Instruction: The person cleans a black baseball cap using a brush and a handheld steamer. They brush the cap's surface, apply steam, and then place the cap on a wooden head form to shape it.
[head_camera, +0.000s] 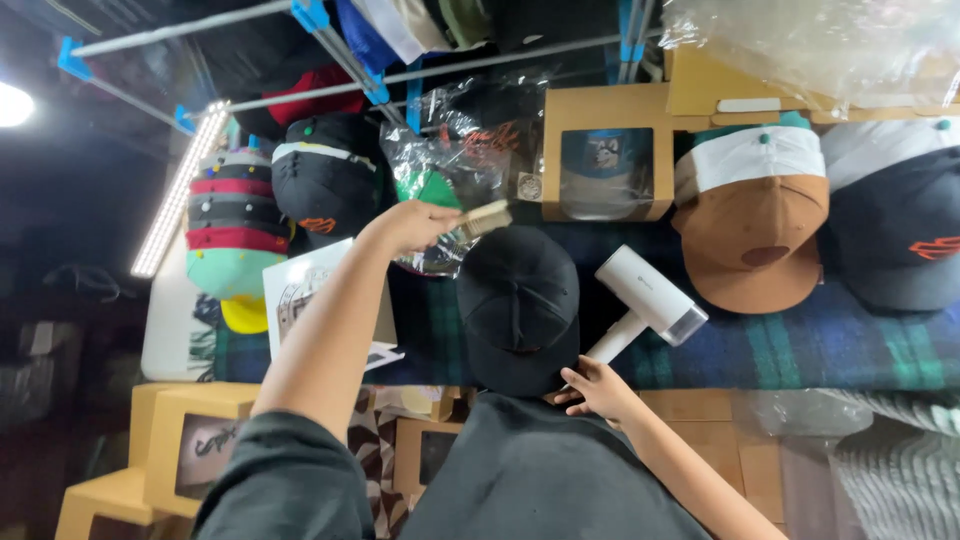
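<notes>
Your left hand (408, 226) is closed around the handle of a small wooden brush (484, 217). The bristle end points to the right and hangs just above the far edge of the black cap (518, 310). Your right hand (597, 390) rests at the near edge of this same cap; its fingers are spread and loose, and they press on the brim without closing on anything. The handle of the white hair-dryer-shaped tool (645, 300) lies just beside these fingers, but I cannot tell if they touch it.

The black cap sits in the middle of the surface, on a blue and green plaid cloth (820, 345). To its right is a brown and white cap (755, 235), and further right a dark cap with an orange mark (895, 235). Behind it stands a brown cardboard box with a window (608, 155) and a plastic bag (440, 165). At the far left there is a stack of coloured caps (235, 225).

I judge that you are at the brushing step: one hand steadies the cap and the other brings the brush. The next move calls for lowering the bristles to the crown and making light, short strokes while the right hand keeps the brim firm, so the cap does not slide on the cloth.
</notes>
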